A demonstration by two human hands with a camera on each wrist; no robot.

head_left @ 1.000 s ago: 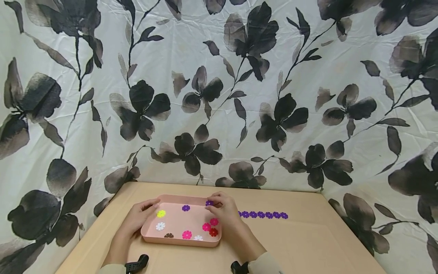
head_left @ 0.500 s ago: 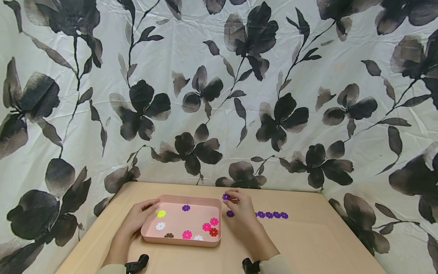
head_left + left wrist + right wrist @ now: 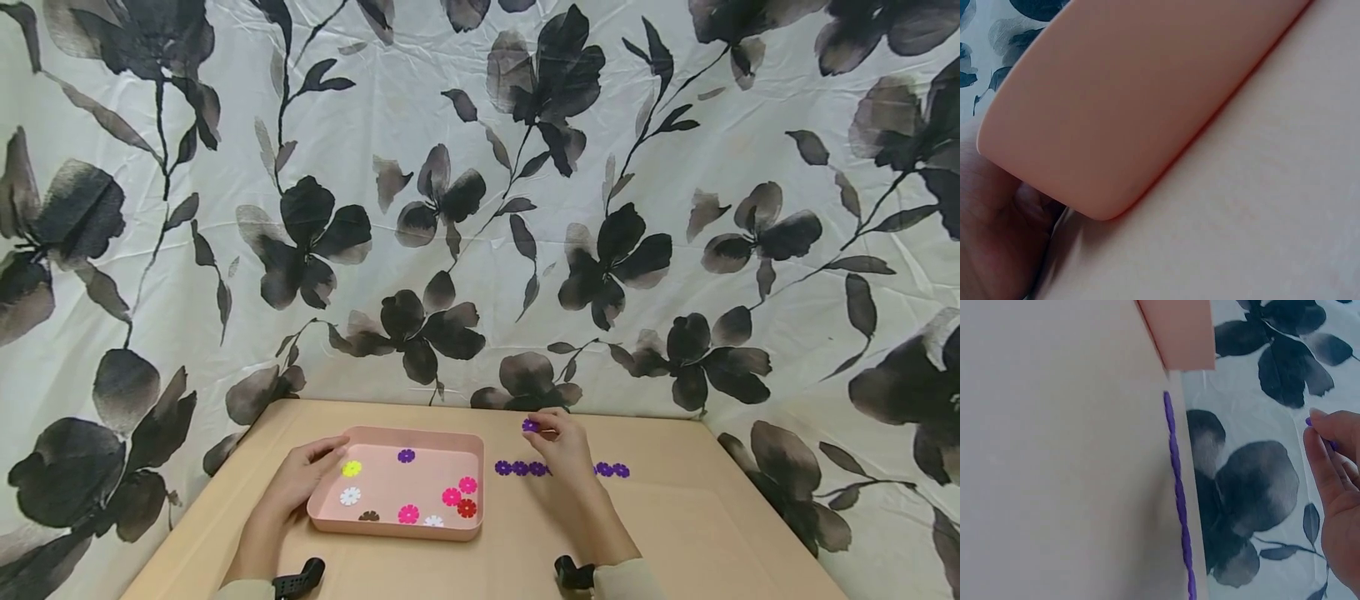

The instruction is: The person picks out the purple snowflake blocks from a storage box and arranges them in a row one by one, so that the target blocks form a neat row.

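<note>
A pink tray sits on the wooden table and holds several flower-shaped discs, among them a yellow one, a purple one and a red one. My left hand grips the tray's left rim, and the left wrist view shows the tray's outer wall against my palm. My right hand is raised above the table and pinches a purple disc between its fingertips. Below it a row of purple discs lies flat on the table, seen edge-on as a purple line in the right wrist view.
A white cloth with black flowers hangs behind and around the table. Bare tabletop lies in front of the disc row and to the right. Black wrist straps show at the bottom edge.
My right hand left the tray with a purple disc, then moved right and up along the row. More of the row's left end shows now. The left hand stayed on the tray.
</note>
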